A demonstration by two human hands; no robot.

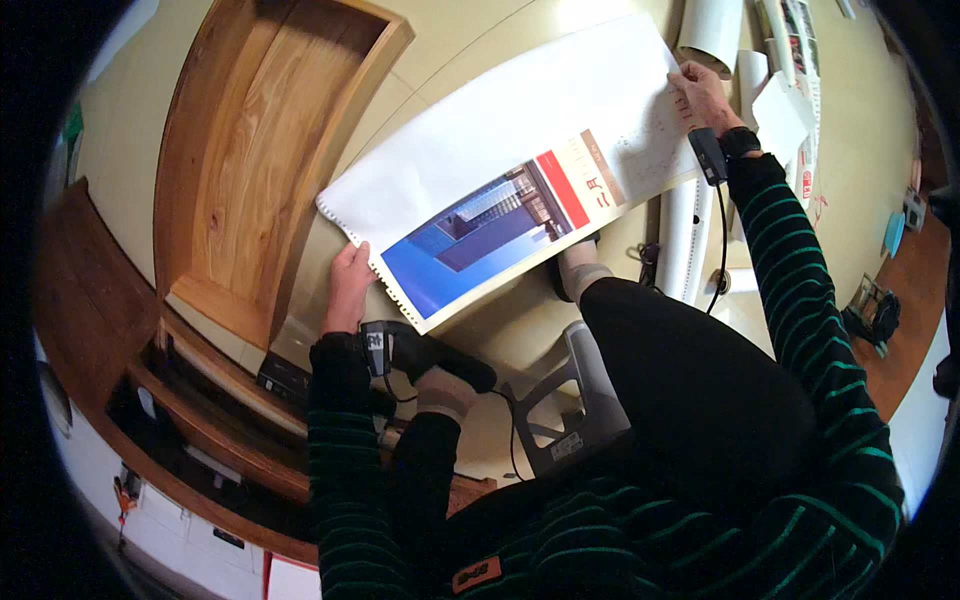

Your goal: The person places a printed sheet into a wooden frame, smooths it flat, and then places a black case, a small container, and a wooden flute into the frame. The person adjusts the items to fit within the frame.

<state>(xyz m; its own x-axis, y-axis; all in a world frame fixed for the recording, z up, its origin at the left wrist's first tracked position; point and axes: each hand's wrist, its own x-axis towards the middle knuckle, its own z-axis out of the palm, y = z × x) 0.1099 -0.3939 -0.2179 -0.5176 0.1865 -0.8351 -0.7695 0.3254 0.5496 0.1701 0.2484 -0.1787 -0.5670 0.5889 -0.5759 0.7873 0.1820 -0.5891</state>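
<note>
A large wall calendar sheet is stretched flat in front of me, mostly white with a blue picture of a building and a red band near its lower part. One long edge has a row of punched holes. My left hand grips the lower left corner by that punched edge. My right hand pinches the far right corner. Both wrists carry a small black device, the right one with a cable. My legs in black trousers and pale socks lie under the sheet.
A wooden door panel lies on the pale tiled floor to the left. Rolled white sheets and printed papers sit at the upper right. A grey plastic stool is beneath me. Dark wooden shelving runs along the lower left.
</note>
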